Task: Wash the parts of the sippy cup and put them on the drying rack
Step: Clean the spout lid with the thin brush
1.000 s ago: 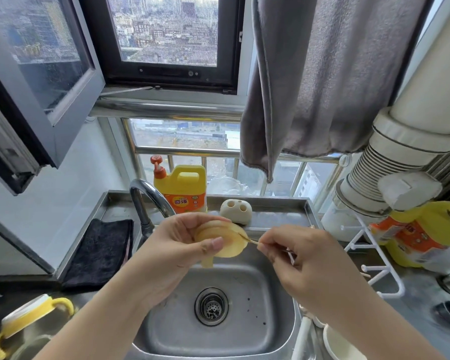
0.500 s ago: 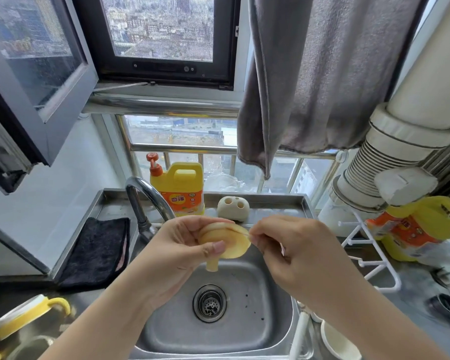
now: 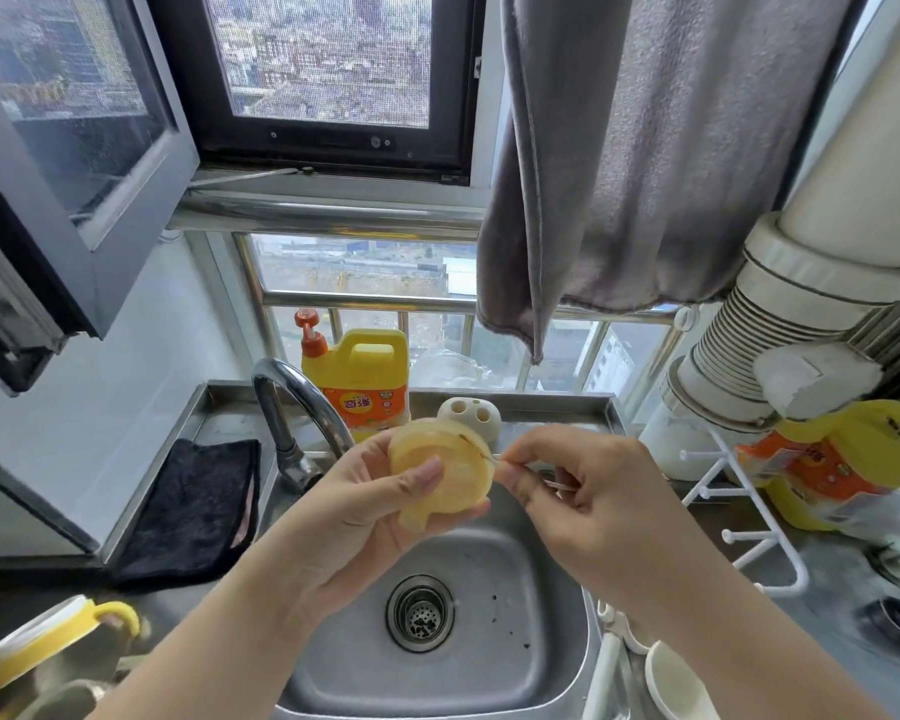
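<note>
Head view: sink (image 3: 552, 615) rim at 6 o'clock, basin open below both hands.
Left hand (image 3: 354, 511): grasping yellow cup part (image 3: 440, 472), centre.
Right hand (image 3: 588, 506): pinching thin pick (image 3: 494, 459), possibly a toothpick, touching the part's 3 o'clock edge.
Drying rack (image 3: 749, 522): 3 o'clock.
Change: part tilted more toward camera.

A round, pale yellow silicone part of the sippy cup (image 3: 440, 472) is held above the sink, its flat face turned to the camera and a short spout pointing down. The cup body with yellow handles (image 3: 48, 649) is seen at the lower left, and the white drying rack (image 3: 749, 517) is placed at the right.
</note>
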